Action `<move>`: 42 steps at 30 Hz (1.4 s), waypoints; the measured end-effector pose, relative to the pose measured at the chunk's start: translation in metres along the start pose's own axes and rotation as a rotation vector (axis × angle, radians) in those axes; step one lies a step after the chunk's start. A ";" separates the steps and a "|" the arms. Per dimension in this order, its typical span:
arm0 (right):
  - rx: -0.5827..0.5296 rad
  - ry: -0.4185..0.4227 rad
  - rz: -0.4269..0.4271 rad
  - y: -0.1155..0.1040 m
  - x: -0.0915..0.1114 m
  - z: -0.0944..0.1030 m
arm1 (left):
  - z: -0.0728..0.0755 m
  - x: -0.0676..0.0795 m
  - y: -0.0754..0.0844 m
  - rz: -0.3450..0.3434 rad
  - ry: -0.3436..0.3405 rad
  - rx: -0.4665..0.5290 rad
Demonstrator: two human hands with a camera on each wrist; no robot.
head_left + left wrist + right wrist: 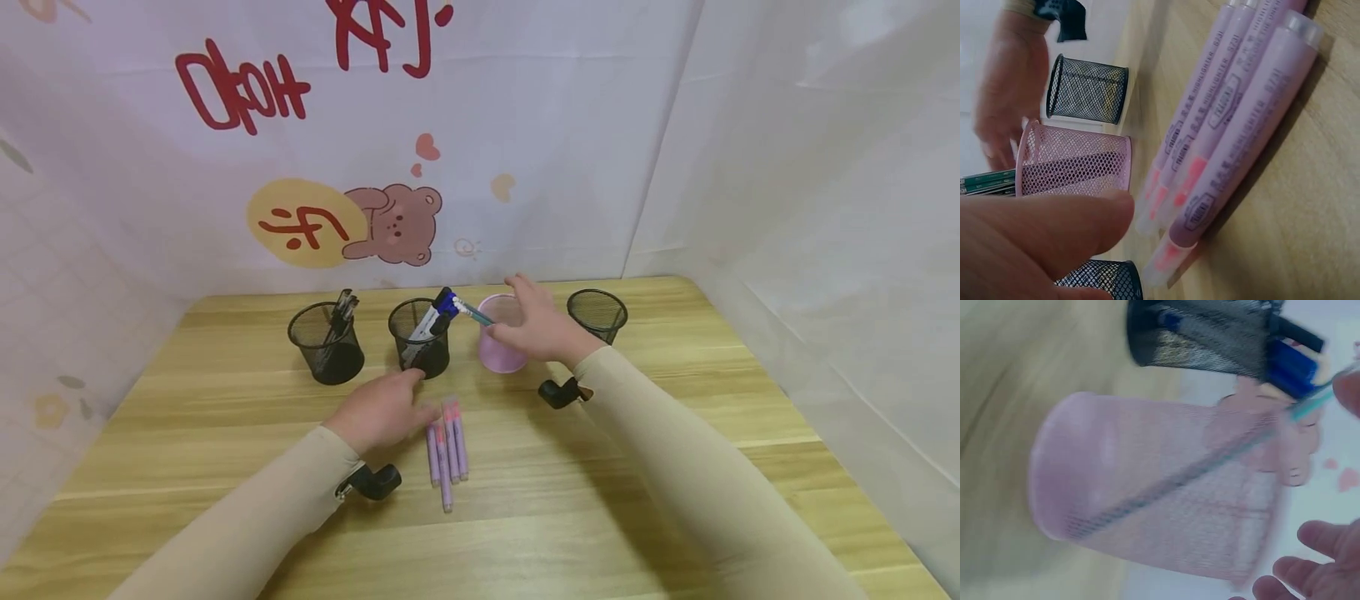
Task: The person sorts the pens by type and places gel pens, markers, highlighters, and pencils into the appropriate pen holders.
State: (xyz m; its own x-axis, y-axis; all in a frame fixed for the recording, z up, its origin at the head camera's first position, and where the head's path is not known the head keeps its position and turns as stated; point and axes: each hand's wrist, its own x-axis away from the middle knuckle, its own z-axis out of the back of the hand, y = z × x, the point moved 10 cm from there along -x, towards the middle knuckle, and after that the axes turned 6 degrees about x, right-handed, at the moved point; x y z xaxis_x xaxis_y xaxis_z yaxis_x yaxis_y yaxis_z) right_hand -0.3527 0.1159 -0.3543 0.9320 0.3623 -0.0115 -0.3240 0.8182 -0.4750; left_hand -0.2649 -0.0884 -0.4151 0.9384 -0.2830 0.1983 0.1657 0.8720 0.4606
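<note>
Green pencils (477, 314) lean inside a pink mesh pen cup (498, 354), their ends jutting out over the rim toward the left. At that rim hovers my right hand (542, 327), fingers spread apart; its thumb (1349, 394) is near the pencil ends in the right wrist view, and whether they touch is unclear. Several light purple highlighters (444, 454) with pink tips lie side by side on the table. Over their far end reaches my left hand (384, 410), thumb (1100, 219) extended and holding nothing, its fingers near the base of a black mesh cup (431, 360).
That black cup holds white markers with blue and black caps (442, 312). To its left stands another black mesh cup (337, 362) with black pens (343, 312). A further black mesh cup (597, 312) is behind my right wrist. White printed fabric (555, 142) walls the table (585, 533).
</note>
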 end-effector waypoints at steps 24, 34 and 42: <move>0.329 -0.048 -0.102 0.109 0.039 0.079 | -0.016 -0.005 -0.001 0.006 -0.059 -0.014; 0.220 -0.051 -0.104 0.136 0.031 0.044 | -0.018 -0.002 0.006 -0.027 -0.063 -0.014; 0.179 -0.048 -0.107 0.139 0.027 0.039 | -0.023 -0.003 0.007 -0.009 -0.071 -0.015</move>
State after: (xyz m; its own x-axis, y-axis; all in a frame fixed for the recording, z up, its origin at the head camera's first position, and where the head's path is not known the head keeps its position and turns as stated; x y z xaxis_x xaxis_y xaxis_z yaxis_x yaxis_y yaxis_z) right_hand -0.3793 0.2563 -0.3865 0.9552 0.2865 0.0745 -0.2513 0.9178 -0.3073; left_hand -0.2601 -0.0720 -0.4318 0.9132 -0.3178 0.2551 0.1790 0.8752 0.4495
